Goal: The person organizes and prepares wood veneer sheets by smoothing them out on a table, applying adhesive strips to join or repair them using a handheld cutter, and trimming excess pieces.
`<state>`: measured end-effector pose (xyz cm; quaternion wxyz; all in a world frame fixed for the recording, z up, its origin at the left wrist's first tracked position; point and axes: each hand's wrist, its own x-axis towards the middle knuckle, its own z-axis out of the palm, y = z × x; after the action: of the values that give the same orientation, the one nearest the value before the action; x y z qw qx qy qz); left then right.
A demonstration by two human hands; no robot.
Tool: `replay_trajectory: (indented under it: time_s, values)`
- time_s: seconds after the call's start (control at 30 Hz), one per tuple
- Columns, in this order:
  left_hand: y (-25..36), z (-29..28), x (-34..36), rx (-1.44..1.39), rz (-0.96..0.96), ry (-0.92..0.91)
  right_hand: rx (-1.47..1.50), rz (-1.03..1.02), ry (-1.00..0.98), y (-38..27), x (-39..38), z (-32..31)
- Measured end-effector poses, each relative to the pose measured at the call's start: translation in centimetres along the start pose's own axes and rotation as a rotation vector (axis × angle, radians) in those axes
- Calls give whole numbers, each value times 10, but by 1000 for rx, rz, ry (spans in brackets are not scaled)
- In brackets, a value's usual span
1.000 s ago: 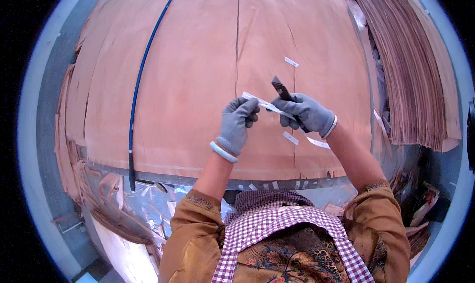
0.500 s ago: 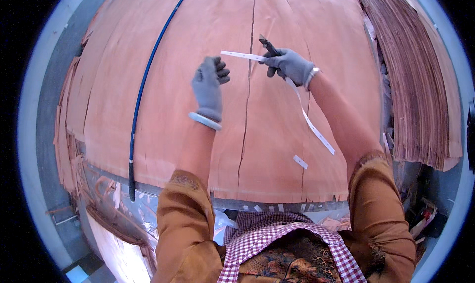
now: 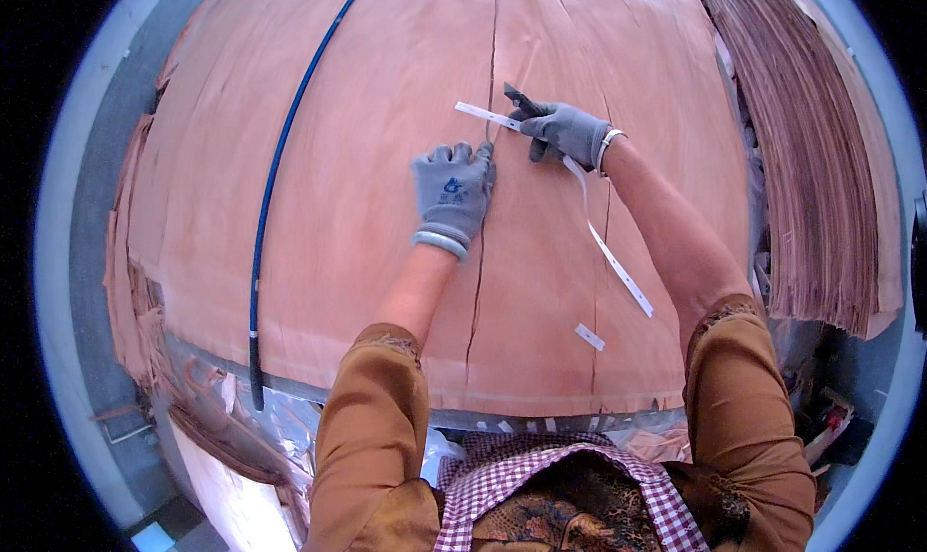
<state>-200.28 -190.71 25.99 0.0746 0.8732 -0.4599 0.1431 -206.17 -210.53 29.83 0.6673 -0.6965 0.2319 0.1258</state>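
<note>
A large reddish wood veneer sheet (image 3: 367, 166) lies flat before me, split by a long dark crack (image 3: 480, 262) running from far to near. My left hand (image 3: 452, 193), in a grey glove, presses flat on the sheet just left of the crack. My right hand (image 3: 565, 129), also gloved, holds a dark tool and a long strip of white tape (image 3: 608, 253). One end of the tape stretches left across the crack near the hand; the rest trails down toward me. A short white tape piece (image 3: 589, 337) sticks on the sheet lower right.
A thin blue rod (image 3: 275, 185) curves along the left side of the sheet. A tall stack of veneer sheets (image 3: 811, 166) stands at the right. Torn veneer scraps (image 3: 193, 407) hang off the near left edge.
Both hands have reached farther out over the sheet. My left hand has let go of the tape and now lies flat by the crack; the right hand holds the tape end across the crack.
</note>
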Motion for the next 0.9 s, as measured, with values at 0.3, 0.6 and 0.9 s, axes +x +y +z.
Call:
replay_trajectory:
  time_s: [0.3, 0.6, 0.9]
  values:
    - [0, -2, 5, 36, 80, 15, -131, 22, -61, -5, 1, -7]
    - [2, 5, 6, 19, 23, 20, -89, -34, -169, -20, -4, -10]
    - [-5, 14, 12, -95, 148, 158, -113, 30, -85, -4, 5, -22]
